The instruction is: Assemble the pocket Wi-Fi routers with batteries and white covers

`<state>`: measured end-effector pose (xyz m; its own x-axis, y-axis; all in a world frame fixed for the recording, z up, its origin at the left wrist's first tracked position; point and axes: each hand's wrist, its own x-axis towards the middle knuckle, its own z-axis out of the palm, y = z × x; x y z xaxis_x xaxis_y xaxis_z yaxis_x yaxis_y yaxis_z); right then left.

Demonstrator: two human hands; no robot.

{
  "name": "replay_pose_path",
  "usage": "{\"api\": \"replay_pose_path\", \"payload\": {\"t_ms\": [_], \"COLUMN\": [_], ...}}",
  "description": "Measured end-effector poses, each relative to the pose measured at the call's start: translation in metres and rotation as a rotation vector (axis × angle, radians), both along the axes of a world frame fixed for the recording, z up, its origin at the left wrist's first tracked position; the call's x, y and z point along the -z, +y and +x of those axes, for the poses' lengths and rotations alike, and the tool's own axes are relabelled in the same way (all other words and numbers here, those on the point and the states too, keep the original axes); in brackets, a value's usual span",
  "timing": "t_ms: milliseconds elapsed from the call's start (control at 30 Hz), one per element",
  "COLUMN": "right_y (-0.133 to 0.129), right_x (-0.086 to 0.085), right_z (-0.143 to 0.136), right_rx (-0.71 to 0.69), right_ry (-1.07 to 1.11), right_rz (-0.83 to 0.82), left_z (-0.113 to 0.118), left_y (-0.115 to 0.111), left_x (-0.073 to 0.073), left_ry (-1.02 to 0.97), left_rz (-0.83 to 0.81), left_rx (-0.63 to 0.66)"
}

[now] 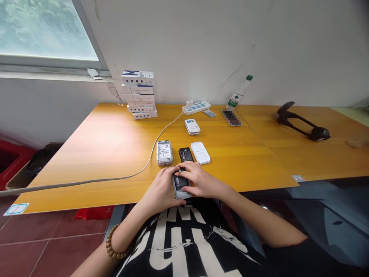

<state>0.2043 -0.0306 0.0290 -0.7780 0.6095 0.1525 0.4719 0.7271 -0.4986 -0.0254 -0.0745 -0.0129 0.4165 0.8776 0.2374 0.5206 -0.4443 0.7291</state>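
Note:
Close to my body, my left hand (163, 189) is wrapped round the left side and lower edge of a small open-backed electronic device (186, 194). A black battery (178, 183) marked 3000 lies in its back. My right hand (200, 180) reaches over the device from the right, its fingers bent onto the battery and the upper edge; whether the battery is fully seated cannot be told. Just beyond my right hand lies another black battery (186, 154), beside a white back cover (200, 152). To the left, another open-backed device (164, 153) shows a printed label inside.
Farther back are white devices (192, 127), a power strip (196, 107) and a small grey packet (209, 113). A white cable (127, 177) crosses the table's left side. Stacked boxes (140, 94) stand near the wall. Rightward are a bottle (239, 93), a phone (232, 117) and a black headband-like object (302, 123).

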Motion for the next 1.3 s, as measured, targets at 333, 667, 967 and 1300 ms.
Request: {"api": "replay_pose_path", "payload": {"t_ms": [333, 667, 967, 1300], "right_y": [-0.034, 0.061, 0.116, 0.082], "right_x": [-0.005, -0.039, -0.036, -0.031], "right_z": [0.009, 0.056, 0.055, 0.054], "right_rx": [0.012, 0.231, 0.212, 0.250], "right_ry": [-0.082, -0.099, -0.395, -0.473], "right_rz": [-0.102, -0.115, -0.254, -0.289], "left_z": [0.005, 0.003, 0.005, 0.004], "left_y": [-0.001, -0.001, 0.001, 0.001], "left_x": [-0.009, 0.002, -0.011, -0.009], "left_ry": [0.066, 0.186, 0.186, 0.183], "left_rz": [0.053, 0.103, 0.019, 0.020], "left_rx": [0.023, 0.036, 0.048, 0.025]}}
